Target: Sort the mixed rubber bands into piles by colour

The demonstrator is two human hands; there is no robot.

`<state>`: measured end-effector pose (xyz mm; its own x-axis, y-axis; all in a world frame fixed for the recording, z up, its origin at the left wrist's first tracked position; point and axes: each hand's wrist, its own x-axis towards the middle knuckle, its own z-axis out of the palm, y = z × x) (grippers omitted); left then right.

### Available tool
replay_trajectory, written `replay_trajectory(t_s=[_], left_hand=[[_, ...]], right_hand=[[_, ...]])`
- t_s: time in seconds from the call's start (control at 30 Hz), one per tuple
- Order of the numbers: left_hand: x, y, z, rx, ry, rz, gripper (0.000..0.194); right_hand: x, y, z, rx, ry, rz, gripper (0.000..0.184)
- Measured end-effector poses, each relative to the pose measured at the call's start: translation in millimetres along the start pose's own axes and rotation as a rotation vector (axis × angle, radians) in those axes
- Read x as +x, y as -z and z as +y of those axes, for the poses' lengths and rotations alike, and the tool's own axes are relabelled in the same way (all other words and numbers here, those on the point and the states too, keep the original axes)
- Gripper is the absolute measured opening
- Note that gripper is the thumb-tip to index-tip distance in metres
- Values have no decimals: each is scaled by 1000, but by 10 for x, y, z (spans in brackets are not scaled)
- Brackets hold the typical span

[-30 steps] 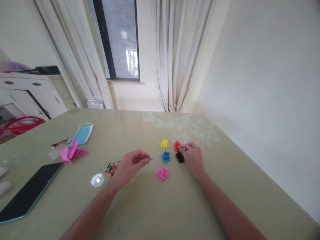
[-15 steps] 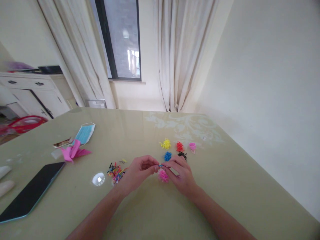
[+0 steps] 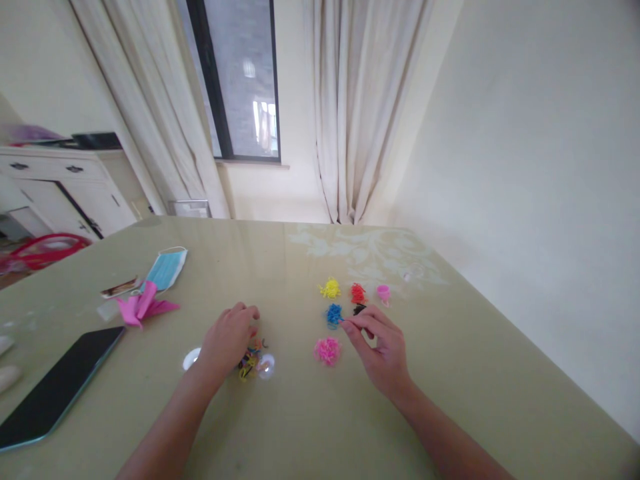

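Note:
My right hand (image 3: 383,347) is closed in a pinch on a small blue rubber band (image 3: 343,321), right beside the pile of blue rubber bands (image 3: 333,315). My left hand (image 3: 227,339) is over the mixed pile of coloured rubber bands (image 3: 249,367), its fingers bent but apart and its thumb hidden. Pink rubber bands (image 3: 328,351) lie in a heap between my hands. Farther back are heaps of yellow bands (image 3: 330,289) and red bands (image 3: 358,293). Black bands (image 3: 359,309) show partly behind my right hand.
A small pink cup (image 3: 383,294) stands right of the red heap. Clear round pieces (image 3: 267,366) lie by the mixed pile. On the left are a dark tablet (image 3: 60,387), a pink folded paper shape (image 3: 145,307) and a blue face mask (image 3: 167,269). A wall borders the table's right side.
My hands have parted from above the pink heap. The left has moved left onto the mixed pile, shifting it and uncovering a clear round piece; the right has moved right with the blue band.

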<state>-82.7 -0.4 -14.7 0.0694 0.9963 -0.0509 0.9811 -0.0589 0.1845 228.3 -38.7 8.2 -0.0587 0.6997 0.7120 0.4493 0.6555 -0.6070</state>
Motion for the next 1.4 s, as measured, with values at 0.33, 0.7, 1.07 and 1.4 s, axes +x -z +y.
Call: replay_trajectory(t_s=[0.33, 0.7, 1.07, 1.4], left_hand=[[87, 19, -3, -67, -3, -48, 16], [85, 16, -70, -43, -52, -18, 22], [76, 57, 5, 0, -21, 0, 23], [42, 145, 200, -171, -49, 68, 16]], right_hand=[[41, 31, 95, -46, 9, 60, 14], [25, 18, 160, -86, 83, 66, 9], [28, -53, 351, -237, 71, -116, 14], [-35, -169, 539, -525, -78, -472, 14]])
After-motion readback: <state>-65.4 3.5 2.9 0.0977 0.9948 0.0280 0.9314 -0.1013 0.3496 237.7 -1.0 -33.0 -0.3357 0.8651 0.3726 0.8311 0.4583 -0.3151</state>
